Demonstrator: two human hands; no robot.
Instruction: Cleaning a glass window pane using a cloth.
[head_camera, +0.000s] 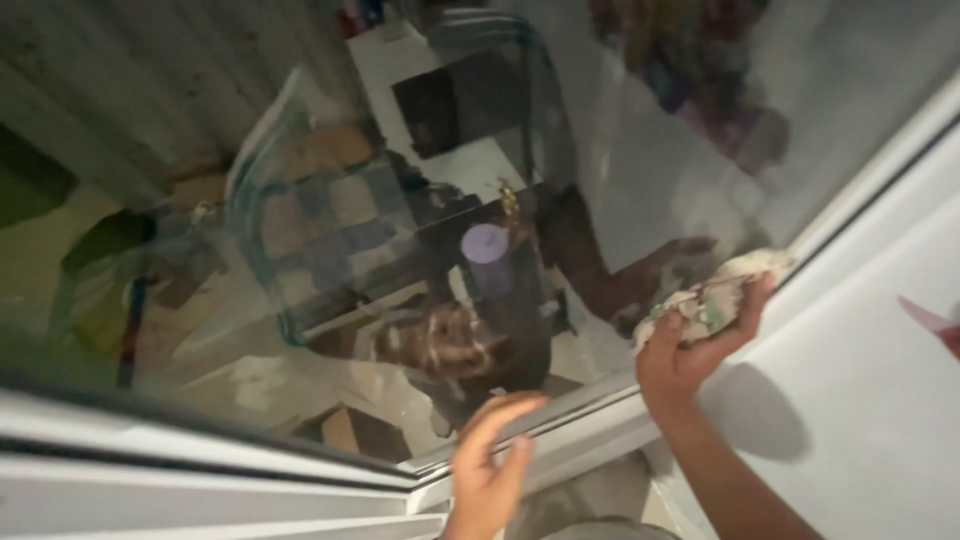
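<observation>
The right hand (690, 350) was clenched around a crumpled cloth (715, 295), a pale rag with greenish patches, and pressed it against the window pane (300, 120) at the pane's right edge, just where the glass met the white frame (860, 170). The thumb lay on the near side of the cloth and the fingers curled over its far side (the fingertips were partly hidden by the folds). The forearm ran down and to the right from the hand, in front of the white wall (880, 380) beside the frame, and threw a dark shadow on that wall just right of the wrist.

The left hand (490, 460) was released and held nothing. Its fingers were spread and slightly curved, and it hung below the pane's lower right corner, close to the bottom rail of the frame (200, 470); whether it touched the rail could not be told, as the hand was blurred.

The pane itself showed dim reflections of a room and of the arm holding the cloth. A small red shape (935, 322) sat at the far right, on the wall well apart from the pane.
</observation>
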